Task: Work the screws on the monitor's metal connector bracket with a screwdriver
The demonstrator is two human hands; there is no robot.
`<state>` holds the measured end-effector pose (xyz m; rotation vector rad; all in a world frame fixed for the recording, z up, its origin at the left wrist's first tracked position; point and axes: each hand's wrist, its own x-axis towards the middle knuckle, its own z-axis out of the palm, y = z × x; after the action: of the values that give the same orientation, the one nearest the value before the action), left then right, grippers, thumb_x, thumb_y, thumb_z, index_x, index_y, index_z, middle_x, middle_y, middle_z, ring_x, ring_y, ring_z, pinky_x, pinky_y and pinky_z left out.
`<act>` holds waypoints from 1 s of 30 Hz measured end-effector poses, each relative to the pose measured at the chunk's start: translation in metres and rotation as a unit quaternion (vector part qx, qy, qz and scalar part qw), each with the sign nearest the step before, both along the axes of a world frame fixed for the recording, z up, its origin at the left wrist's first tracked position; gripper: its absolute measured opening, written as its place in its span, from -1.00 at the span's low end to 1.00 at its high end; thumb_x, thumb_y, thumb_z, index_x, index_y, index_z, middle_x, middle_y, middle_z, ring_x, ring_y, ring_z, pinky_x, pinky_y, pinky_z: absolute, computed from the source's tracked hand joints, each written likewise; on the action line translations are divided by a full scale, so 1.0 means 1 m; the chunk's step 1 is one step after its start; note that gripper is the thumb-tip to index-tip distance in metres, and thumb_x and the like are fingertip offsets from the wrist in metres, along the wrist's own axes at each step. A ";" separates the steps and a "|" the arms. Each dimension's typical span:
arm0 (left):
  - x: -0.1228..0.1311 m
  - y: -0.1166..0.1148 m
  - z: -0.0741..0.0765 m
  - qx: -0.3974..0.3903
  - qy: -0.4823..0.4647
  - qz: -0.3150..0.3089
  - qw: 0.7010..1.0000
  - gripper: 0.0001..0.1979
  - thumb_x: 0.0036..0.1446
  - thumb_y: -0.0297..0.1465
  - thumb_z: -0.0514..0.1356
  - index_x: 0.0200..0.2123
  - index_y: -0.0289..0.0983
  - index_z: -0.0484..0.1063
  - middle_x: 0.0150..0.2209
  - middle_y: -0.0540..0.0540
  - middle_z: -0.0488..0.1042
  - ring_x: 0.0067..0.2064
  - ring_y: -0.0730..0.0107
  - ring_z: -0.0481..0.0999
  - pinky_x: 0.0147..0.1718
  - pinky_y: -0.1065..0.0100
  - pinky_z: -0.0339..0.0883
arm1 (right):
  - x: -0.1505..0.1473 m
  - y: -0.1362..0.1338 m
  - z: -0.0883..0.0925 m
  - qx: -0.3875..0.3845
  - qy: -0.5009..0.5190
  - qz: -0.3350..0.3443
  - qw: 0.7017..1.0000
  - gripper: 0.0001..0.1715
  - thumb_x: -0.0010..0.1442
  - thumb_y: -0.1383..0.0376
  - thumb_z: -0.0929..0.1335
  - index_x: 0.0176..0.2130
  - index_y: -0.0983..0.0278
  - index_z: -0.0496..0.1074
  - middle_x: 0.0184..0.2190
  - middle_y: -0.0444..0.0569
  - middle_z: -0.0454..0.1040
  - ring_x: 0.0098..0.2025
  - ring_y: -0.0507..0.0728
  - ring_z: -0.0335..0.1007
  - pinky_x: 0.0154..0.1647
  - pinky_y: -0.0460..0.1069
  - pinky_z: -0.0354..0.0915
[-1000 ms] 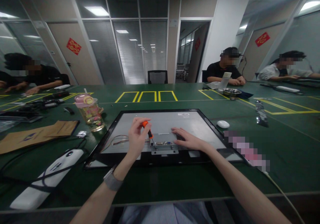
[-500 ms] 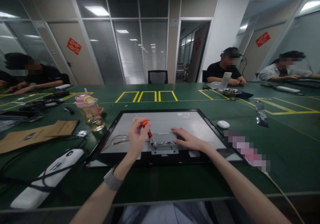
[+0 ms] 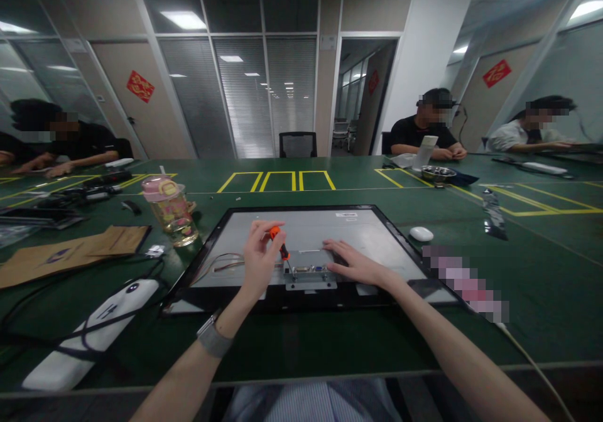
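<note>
An orange-and-black screwdriver (image 3: pixel 281 244) is gripped by my left hand (image 3: pixel 258 254), its shaft tilted down to the left end of a metal bracket with ports (image 3: pixel 308 276). The bracket is on the back of a flat display panel (image 3: pixel 377 227), which lies face down with a black frame around it. My right hand (image 3: pixel 351 262) rests with fingers stretched out at the right side of the metal housing. Thin cables (image 3: pixel 221 260) run across the panel to the left of my left hand. The screwdriver's tip is too small to make out clearly.
A pink-lidded drink bottle (image 3: pixel 170 211) stands left of the panel. Beyond it lies a brown paper bag (image 3: pixel 80 252), and nearer, a white power bank-like device (image 3: pixel 94 334) with black cables. On the right are a white case (image 3: pixel 421 234) and a metal bowl (image 3: pixel 438 174). Other people sit across the table.
My left hand and the screwdriver have shifted very slightly, with the fingertips at the handle's top a little changed. My right hand stays in place.
</note>
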<state>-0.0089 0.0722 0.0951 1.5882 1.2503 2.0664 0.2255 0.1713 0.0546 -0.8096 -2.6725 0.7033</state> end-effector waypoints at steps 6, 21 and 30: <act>-0.001 0.000 -0.002 -0.024 -0.073 -0.066 0.995 -0.69 0.23 -0.27 0.06 -0.10 -0.29 0.49 -0.12 -0.18 0.48 -0.14 0.29 0.51 -0.16 0.31 0.39 | 0.000 -0.004 0.002 0.006 -0.001 -0.008 1.000 -0.15 0.14 -0.18 0.30 0.19 0.31 0.21 0.29 0.19 0.09 0.32 0.34 -0.06 0.33 0.27 -0.21; 0.001 -0.001 0.000 -0.032 -0.073 -0.067 0.995 -0.69 0.20 -0.25 0.11 -0.09 -0.30 0.49 -0.18 -0.17 0.51 -0.22 0.33 0.52 -0.20 0.30 0.42 | 0.000 -0.002 0.002 0.016 -0.017 -0.013 1.000 -0.13 0.13 -0.18 0.31 0.20 0.31 0.19 0.28 0.20 0.11 0.30 0.33 0.00 0.33 0.29 -0.35; -0.001 0.005 -0.001 0.002 -0.002 0.017 1.000 -0.88 0.04 -0.36 0.27 -0.32 -0.25 0.52 -0.32 -0.04 0.34 -0.29 0.47 0.39 -0.33 0.46 0.32 | -0.001 -0.001 0.000 0.022 -0.022 -0.014 0.999 -0.10 0.12 -0.20 0.31 0.20 0.33 0.20 0.28 0.22 0.10 0.30 0.33 0.01 0.34 0.27 -0.29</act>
<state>-0.0101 0.0769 0.0937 1.5755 1.2819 2.0922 0.2250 0.1704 0.0548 -0.8593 -2.6997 0.6242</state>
